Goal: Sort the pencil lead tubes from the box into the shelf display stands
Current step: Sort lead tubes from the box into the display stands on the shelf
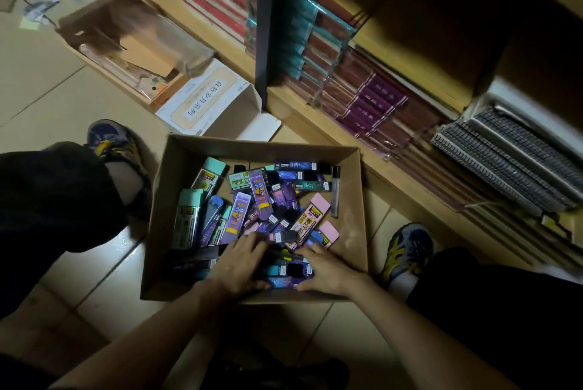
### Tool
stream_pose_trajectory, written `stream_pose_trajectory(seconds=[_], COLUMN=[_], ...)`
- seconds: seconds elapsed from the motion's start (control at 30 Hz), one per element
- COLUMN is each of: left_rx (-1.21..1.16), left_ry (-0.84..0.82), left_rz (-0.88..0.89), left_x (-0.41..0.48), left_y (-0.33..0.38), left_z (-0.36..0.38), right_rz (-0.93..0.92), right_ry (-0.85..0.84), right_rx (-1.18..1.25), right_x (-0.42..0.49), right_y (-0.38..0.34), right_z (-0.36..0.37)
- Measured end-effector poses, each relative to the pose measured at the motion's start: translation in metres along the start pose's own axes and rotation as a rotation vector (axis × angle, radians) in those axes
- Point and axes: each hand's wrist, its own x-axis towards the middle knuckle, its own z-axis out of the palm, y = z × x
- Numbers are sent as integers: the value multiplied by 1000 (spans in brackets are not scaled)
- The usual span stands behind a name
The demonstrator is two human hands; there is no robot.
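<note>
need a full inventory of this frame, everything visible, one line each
cardboard box: one, brown, open, on the tiled floor between the feet
lead tubes: loose pile, too many to count; purple, dark, teal-capped, pink-capped; inside the cardboard box
white printed box: one, white, on the floor beyond the cardboard box
open carton: one, brown, upper left
shelf: one, light wood, top and right
notebook packs: several stacks; red, teal, maroon, purple; on the shelf
spiral-bound pads: one stack, dark coils, far right
shoes: two, blue-grey and yellow, either side of the cardboard box
left hand: rests on the tubes, near edge
right hand: rests on the tubes beside it
</note>
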Motion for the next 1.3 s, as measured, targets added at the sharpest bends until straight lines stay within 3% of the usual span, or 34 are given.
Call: stream_pose_trajectory(seconds=[0.23,0.47,0.7,0.93,1.1,1.2,1.3], left_rx=[199,43,-285,-206,-513,-865,-1072], left_ry=[-83,-110,-206,-330,-312,-246,-157], left_rz=[12,-13,-205,-204,-266,-372,-433], left_x=[16,31,21,34,32,24,19], left_y=[4,-10,-36,-27,-32,-39,-46], left_z=[3,-15,-26,-26,-28,-28,-29], right_rz=[19,121,184,78,78,92,121], right_ry=[63,14,26,20,-50,-5,98], right_rx=[216,544,333,396,429,413,495], right_x=[3,1,1,-1,-2,-2,-3], right_y=[0,5,10,2,2,4,4], right_z=[-6,-3,5,-4,-12,-12,-15])
